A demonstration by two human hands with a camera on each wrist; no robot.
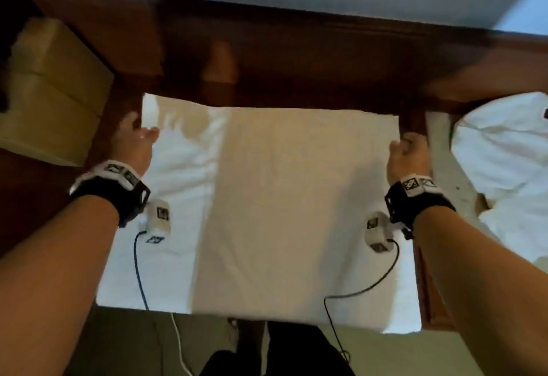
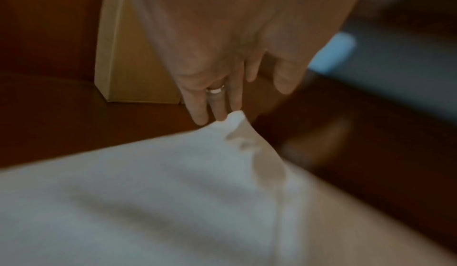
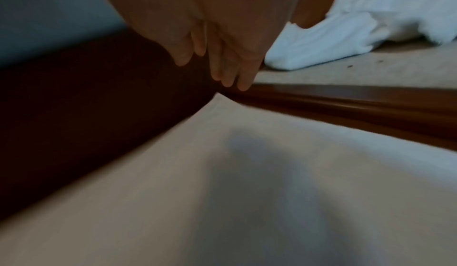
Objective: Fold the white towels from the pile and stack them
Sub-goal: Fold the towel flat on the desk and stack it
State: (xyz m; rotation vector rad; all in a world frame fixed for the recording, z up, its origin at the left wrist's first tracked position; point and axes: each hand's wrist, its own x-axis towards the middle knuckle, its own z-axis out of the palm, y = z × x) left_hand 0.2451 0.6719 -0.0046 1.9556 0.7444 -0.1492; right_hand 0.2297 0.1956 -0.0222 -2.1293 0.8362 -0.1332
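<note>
towel pile (image 1: 504, 168): cut by right edge | cardboard box (image 1: 56, 91): blurred | wrist views: motion-blurred

I'm looking at a home room: dark polished wooden table (image 1: 296, 58), brown cardboard box (image 1: 56, 88) upper left.

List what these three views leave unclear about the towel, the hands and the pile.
- Left hand: head view blurs its fingers; the left wrist view shows fingers at the towel corner, contact uncertain.
- Right hand: its own back hides the fingers in the head view.
- Towel: near edge hangs off the table; the underside is hidden.
- Pile: cut by the right frame edge; the count is unreadable.
</note>
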